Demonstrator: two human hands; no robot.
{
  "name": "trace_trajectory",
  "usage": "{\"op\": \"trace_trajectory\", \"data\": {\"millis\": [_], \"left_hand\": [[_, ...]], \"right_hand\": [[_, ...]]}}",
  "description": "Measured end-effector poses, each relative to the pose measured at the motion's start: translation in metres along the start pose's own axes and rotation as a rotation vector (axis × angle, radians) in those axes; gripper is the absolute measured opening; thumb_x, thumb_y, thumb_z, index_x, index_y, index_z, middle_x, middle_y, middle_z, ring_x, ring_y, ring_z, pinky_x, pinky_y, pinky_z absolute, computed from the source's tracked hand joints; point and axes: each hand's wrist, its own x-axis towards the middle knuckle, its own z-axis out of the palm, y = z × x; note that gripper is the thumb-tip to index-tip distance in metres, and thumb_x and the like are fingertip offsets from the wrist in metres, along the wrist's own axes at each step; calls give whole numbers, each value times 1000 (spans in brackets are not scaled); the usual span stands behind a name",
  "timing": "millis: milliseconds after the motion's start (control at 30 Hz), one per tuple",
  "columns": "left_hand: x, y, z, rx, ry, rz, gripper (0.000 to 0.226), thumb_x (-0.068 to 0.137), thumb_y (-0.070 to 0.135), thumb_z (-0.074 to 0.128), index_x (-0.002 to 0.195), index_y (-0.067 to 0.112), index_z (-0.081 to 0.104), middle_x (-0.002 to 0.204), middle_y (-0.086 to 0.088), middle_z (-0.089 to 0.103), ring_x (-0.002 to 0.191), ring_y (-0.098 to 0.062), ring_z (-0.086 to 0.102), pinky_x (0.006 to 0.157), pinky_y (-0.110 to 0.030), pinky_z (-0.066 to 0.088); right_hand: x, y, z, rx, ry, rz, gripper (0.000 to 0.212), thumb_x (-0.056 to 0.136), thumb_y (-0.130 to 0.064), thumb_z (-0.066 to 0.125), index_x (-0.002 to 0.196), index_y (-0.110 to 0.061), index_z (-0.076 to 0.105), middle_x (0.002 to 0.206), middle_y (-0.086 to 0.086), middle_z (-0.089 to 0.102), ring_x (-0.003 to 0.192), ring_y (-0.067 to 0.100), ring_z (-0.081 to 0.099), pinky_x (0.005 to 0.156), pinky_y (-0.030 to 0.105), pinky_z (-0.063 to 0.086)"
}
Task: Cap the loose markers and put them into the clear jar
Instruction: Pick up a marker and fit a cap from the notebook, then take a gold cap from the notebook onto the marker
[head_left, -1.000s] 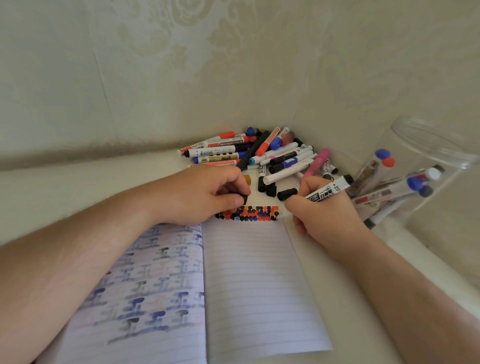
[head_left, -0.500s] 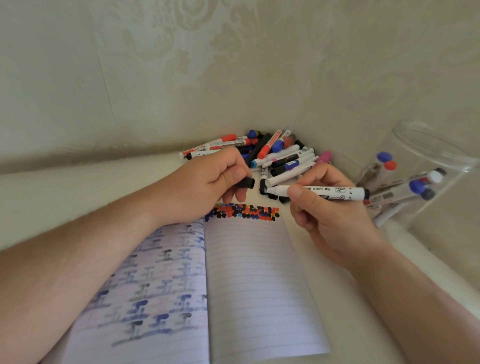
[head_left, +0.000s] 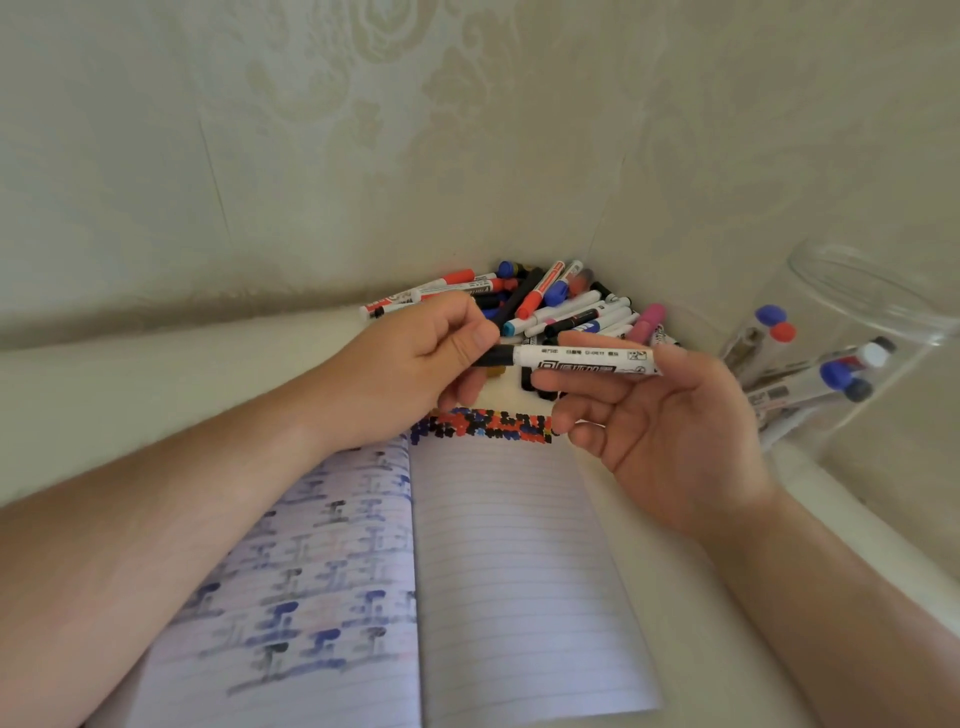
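A white marker (head_left: 587, 359) with black print lies level between my hands. My left hand (head_left: 415, 364) pinches its black cap (head_left: 493, 356), which sits on the marker's left end. The barrel's right end is held by my right hand (head_left: 670, 421), thumb on top and fingers loosely spread beneath. A heap of loose markers (head_left: 545, 306) and a few black caps lies in the corner behind my hands. The clear jar (head_left: 872, 332) stands at the right with several capped markers inside.
An open lined notebook (head_left: 509, 571) lies under my forearms, its top edge covered with coloured ink dabs (head_left: 488, 423). Patterned walls meet in a corner just behind the marker heap. The jar stands close to the right wall.
My left hand brought the black cap from the notebook's top edge onto the marker's tip. My right hand turned the marker level and raised it, and its fingers have loosened.
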Motion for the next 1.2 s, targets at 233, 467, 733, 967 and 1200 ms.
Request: {"op": "trace_trajectory", "data": {"millis": [233,467,733,967,1200], "left_hand": [[4,-8,0,-168,98,-88,16,107,24,52,104,15,64,74,3,71,69,-8,63,71,-26,53],[2,-12,-9,-183,58,-46,14,103,8,55,99,17,64,71,1,71,69,-11,66,67,-22,55],[3,-18,-10,-23,22,22,18,103,11,57,100,27,64,78,8,74,73,-5,69,71,-17,53],[11,-20,-15,251,32,164,27,95,54,62,120,44,60,92,12,69,84,-10,64,72,-24,49],[10,-38,-24,617,-49,215,24,87,62,69,107,48,67,100,22,66,98,2,55,90,-33,47]], "right_hand": [[5,3,3,-264,283,-126,18,110,-16,44,110,-16,63,85,14,70,57,22,51,55,30,43],[0,9,7,-284,247,-81,24,111,-23,46,94,-24,64,88,16,72,64,23,54,60,34,43],[-4,12,11,-411,271,-115,15,111,-23,44,101,-17,54,89,11,76,72,25,67,67,38,44],[-26,-21,35,-688,376,-476,7,104,-16,59,102,-21,64,74,7,73,62,19,66,61,28,51],[-87,-131,15,-812,783,-835,27,88,-57,74,107,-37,70,104,-4,77,88,18,69,73,32,52]]}}
